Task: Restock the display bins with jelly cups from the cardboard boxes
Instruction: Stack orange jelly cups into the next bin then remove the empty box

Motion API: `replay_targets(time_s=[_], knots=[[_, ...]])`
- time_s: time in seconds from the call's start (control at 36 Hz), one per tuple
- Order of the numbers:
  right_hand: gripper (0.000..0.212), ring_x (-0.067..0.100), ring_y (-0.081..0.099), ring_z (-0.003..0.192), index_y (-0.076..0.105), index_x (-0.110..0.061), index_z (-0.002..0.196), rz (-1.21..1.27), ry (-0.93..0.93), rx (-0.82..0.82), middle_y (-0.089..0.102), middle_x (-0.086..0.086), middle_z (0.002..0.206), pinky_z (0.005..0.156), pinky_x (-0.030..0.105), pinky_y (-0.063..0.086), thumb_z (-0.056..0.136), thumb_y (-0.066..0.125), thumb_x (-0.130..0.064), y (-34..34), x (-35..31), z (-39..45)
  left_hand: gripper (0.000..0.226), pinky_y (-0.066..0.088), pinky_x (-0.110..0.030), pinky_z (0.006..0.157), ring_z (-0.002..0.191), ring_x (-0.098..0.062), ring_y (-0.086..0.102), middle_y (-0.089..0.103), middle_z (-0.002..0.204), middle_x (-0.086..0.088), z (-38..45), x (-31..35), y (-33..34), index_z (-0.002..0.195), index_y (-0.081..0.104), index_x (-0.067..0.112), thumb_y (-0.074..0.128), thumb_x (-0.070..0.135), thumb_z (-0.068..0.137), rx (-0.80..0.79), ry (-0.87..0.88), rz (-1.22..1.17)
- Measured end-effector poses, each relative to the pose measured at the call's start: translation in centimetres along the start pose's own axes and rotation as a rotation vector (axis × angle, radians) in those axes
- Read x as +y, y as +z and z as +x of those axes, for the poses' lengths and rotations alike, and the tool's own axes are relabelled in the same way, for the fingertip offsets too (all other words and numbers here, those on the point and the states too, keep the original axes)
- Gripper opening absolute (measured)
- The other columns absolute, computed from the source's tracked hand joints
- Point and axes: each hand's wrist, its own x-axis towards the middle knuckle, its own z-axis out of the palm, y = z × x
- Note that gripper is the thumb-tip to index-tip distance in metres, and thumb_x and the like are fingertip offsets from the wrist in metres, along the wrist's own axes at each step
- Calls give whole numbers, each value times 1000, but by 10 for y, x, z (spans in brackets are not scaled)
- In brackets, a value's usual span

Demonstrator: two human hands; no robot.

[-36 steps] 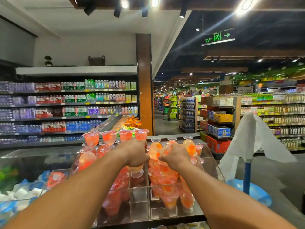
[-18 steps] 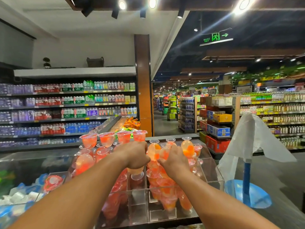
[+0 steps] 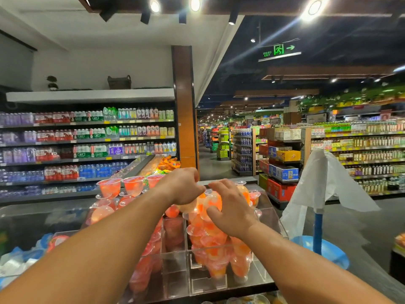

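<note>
At the far left, long dark shelves of bottled water and drinks (image 3: 87, 148) run along the wall, and crumpled blue and white packets (image 3: 19, 260) lie low in a clear compartment by the left edge. Next comes a row of three upright clear plastic cups of red jelly (image 3: 131, 185) standing on top of the pile in the left part of the clear acrylic display bins (image 3: 175, 273) on the counter; below them more reddish jelly cups lie heaped against the front wall.

The left hand (image 3: 183, 186) reaches out over the middle of the bins, its fingers curled down round a pale peach-coloured jelly cup (image 3: 188, 206) at the top of the heap. Whether it truly grips the cup or only rests on it is hard to tell, but the fingers wrap over it. Just beside it, almost touching, the right hand (image 3: 232, 210) lies on the orange jelly cups (image 3: 214, 240) piled in the right compartment, fingers bent and spread over a round cup with orange pieces (image 3: 213, 201), thumb down its near side.

Right of the bins a white plastic bag (image 3: 326, 185) hangs over a blue pole (image 3: 317, 231) that stands in a blue round basin (image 3: 333, 251). Beyond it, stacked red and blue cartons (image 3: 280, 174) and more drink shelves fill the aisle
</note>
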Motion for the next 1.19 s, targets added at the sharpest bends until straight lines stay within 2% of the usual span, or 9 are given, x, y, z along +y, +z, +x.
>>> replay_targets(time_s=[0.19,0.28,0.39,0.47,0.56,0.69,0.83,1.06,1.19], knots=[[94,7,49,105,26,-32,148,227,119,-46,52,-16,116,87,26,42,75,83,-44,-13,-12,8,27,48,-36,80,97,-21,56,60,108,0,9,40,-9,116,55,25,56,41,94,89,40,-157],[78,9,56,98,38,-27,138,261,196,-42,60,-15,106,74,20,44,77,85,-36,-17,-6,10,31,50,-37,85,101,-21,57,60,112,1,11,50,-6,120,57,24,58,41,94,98,48,-218],[59,18,68,94,55,-16,125,822,362,-48,70,2,105,80,27,57,75,86,-6,-30,4,10,18,50,-37,77,95,-19,59,62,107,0,17,50,0,110,62,21,54,30,96,103,16,-597],[64,26,66,97,53,-9,131,1236,440,-37,67,18,114,87,36,55,74,82,-9,-41,13,11,22,43,-38,71,83,-24,55,60,98,-7,18,55,8,106,62,12,46,26,97,88,-47,-891],[55,27,65,100,53,-8,135,1365,486,-52,66,20,122,98,40,52,84,75,-13,-45,19,13,26,43,-41,73,84,-27,53,56,98,-12,21,63,18,108,59,11,41,27,99,63,-62,-1011],[58,36,66,109,49,-5,135,1257,605,48,66,19,124,99,48,51,85,77,-10,-57,33,14,32,48,-41,89,106,-21,57,62,114,0,29,55,29,119,62,18,44,41,105,164,-29,-865],[70,19,61,97,50,-21,136,483,652,73,60,-3,106,89,39,55,76,86,-18,-62,51,6,23,51,-37,82,98,-21,58,63,114,-4,36,15,39,119,60,16,48,27,102,395,-211,-670],[64,18,60,102,53,-29,128,135,620,36,63,-4,117,89,42,56,73,84,-41,-32,58,0,10,38,-32,71,87,-25,53,63,102,-6,39,-22,83,103,60,14,58,19,94,410,-489,-549],[67,21,56,118,49,-22,142,52,588,-10,59,1,133,89,33,49,84,79,-38,-23,59,5,20,41,-36,68,85,-25,59,66,87,-4,29,-19,107,87,64,16,50,22,100,329,-332,-639]])
